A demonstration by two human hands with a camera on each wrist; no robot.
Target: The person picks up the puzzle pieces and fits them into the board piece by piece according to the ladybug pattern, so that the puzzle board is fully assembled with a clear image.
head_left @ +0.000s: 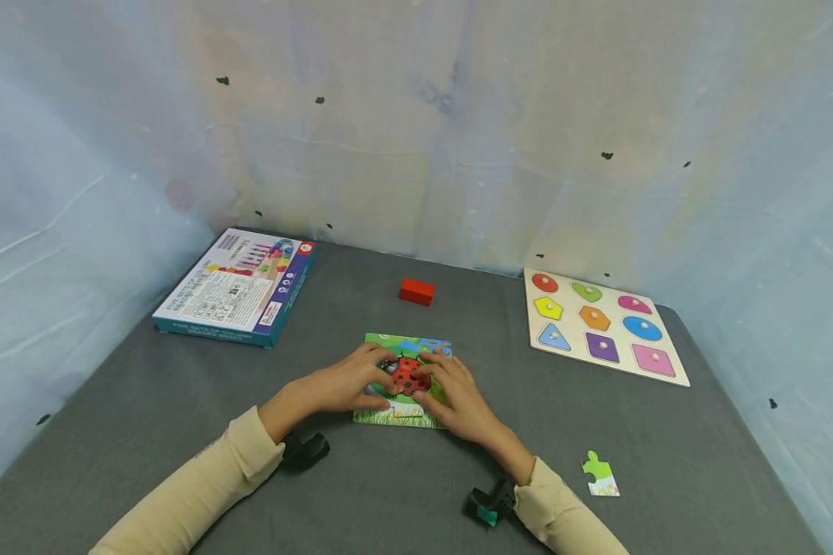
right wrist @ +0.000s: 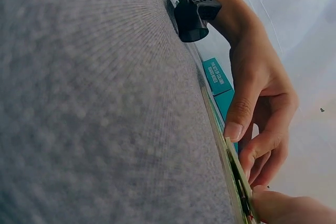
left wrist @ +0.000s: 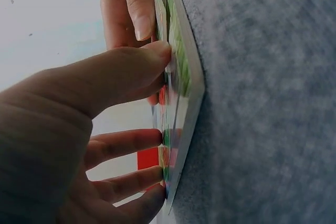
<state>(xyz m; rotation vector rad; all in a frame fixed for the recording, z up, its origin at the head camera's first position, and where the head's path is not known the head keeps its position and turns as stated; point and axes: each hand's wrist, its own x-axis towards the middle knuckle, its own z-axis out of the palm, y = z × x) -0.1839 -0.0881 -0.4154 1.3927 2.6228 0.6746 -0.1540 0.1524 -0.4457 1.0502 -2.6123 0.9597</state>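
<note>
A ladybug jigsaw puzzle lies on the grey table between my hands. My left hand reaches over its left side, thumb and index finger at the edge of a puzzle piece. The other left fingers touch the puzzle's surface. From the right, my right hand curves over the ladybug, its thumb and fingers at the same piece. In both wrist views this piece stands slightly raised and tilted above the board. Much of its picture is hidden under the fingers. Farther right lies a loose green-and-white puzzle piece.
A teal-edged game box lies at the back left. Behind the puzzle sits a red block. At the back right is a wooden board of knobbed shapes. Pale sheeting hangs around the table.
</note>
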